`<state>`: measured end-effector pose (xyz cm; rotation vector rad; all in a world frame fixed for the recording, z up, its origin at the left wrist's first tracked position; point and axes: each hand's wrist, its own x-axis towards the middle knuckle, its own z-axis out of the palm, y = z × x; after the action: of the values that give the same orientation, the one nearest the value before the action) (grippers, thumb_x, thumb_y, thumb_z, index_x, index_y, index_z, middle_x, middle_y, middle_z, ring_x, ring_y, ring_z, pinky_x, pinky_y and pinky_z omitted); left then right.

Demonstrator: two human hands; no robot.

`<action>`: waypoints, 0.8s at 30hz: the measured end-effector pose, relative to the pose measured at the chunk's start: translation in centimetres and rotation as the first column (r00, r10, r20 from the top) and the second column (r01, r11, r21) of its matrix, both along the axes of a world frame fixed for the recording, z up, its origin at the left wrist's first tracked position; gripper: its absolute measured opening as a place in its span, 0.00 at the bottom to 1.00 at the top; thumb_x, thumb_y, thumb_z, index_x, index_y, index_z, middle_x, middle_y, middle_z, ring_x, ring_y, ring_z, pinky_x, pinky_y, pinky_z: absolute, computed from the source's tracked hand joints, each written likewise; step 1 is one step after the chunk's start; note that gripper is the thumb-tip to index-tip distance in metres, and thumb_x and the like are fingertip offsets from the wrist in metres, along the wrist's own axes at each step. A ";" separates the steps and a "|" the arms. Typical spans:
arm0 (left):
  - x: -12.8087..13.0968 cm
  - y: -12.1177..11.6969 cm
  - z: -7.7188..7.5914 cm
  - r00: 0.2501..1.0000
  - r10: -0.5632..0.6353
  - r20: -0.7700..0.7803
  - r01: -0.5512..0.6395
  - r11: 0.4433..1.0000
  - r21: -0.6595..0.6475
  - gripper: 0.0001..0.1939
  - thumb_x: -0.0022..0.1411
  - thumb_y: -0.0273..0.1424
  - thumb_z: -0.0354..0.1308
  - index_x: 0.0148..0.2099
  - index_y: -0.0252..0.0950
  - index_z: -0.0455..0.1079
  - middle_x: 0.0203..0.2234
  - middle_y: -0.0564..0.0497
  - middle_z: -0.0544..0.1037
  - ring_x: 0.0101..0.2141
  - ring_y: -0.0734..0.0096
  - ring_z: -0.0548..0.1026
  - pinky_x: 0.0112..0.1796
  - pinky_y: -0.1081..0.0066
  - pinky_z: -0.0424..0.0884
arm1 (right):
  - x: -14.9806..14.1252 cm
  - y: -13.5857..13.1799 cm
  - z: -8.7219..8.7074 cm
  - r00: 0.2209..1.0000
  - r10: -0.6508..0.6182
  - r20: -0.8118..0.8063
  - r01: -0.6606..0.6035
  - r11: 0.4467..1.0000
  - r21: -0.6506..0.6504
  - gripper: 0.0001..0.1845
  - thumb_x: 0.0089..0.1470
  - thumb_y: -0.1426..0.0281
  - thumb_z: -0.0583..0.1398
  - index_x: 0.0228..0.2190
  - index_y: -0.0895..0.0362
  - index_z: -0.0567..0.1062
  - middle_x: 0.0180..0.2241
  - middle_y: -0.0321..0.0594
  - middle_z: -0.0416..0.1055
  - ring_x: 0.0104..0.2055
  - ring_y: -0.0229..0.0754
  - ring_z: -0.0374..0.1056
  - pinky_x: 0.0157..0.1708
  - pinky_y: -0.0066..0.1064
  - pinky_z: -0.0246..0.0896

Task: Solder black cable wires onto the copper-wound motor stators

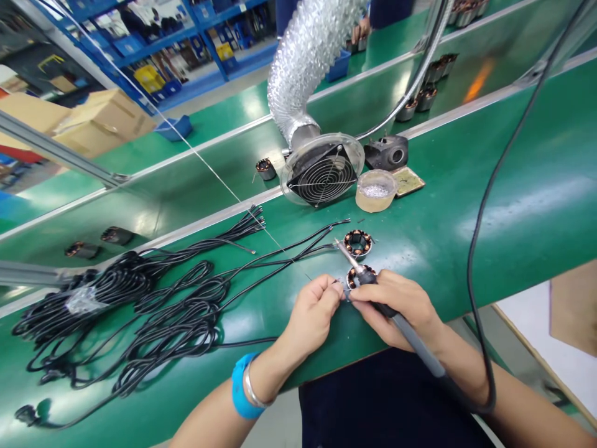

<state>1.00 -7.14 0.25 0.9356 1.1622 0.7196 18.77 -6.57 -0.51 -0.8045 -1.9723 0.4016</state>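
Note:
My right hand [396, 305] is wrapped round a soldering iron [352, 258], whose metal tip points up and to the left. Its thumb and forefinger also meet close to the fingertips of my left hand [314, 314]. That left hand is closed in a pinch on a thin wire [344, 291], of which only a short bit shows. Just behind the fingers sits a motor stator [352, 278] with copper windings, partly covered by the iron. A second stator [358, 243] lies flat a little farther back. Black cable ends [321, 242] reach toward it from the left.
Coiled black power cords [172, 330] and a bundled lot [107, 283] cover the left bench. Behind are a fume extractor [324, 177], a round tub of silvery material [375, 191] and a dark stand [387, 152]. The iron's cord [476, 249] hangs at right.

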 end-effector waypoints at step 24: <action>0.6 -0.5 -1.3 0.978 0.094 -0.185 -0.069 0.988 0.135 0.18 0.68 0.43 0.49 0.34 0.33 0.62 0.21 0.57 0.57 0.22 0.79 0.52 0.25 0.77 0.52 | 2.8 -2.2 4.3 0.985 -0.144 -0.098 0.122 0.973 -0.197 0.16 0.55 0.76 0.58 0.45 0.57 0.77 0.28 0.38 0.69 0.27 0.33 0.63 0.24 0.26 0.59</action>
<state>1.63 -7.62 -1.05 1.0880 1.3418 0.7908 21.62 -8.73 3.80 -1.0081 -1.7825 0.5502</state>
